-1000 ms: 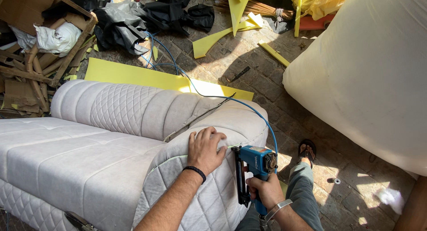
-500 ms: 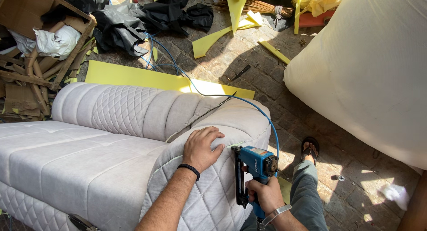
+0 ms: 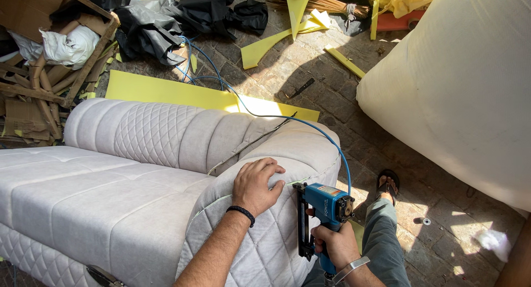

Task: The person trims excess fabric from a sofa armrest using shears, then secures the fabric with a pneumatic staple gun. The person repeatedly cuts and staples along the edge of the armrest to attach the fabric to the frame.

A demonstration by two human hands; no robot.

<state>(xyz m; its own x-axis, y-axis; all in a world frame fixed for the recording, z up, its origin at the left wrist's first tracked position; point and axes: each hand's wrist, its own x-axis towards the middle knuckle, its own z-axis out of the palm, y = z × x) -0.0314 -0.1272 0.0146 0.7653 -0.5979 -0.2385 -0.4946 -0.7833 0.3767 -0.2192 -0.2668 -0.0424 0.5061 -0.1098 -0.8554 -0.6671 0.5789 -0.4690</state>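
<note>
On top of the grey quilted sofa arm (image 3: 260, 231), the left hand (image 3: 255, 183) lies flat, fingers spread, pressing fabric down. Right hand (image 3: 334, 245) is clenched round a blue pneumatic staple gun (image 3: 323, 215), just right of that hand, its long black magazine running vertically against the arm's outer side, blue air hose (image 3: 310, 126) trailing off across the brick floor.

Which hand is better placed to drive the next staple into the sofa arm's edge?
Probably the right hand: it already grips the blue staple gun, whose nose sits against the grey sofa arm. The left hand lies flat on the fabric, pressing it down beside the gun.
</note>
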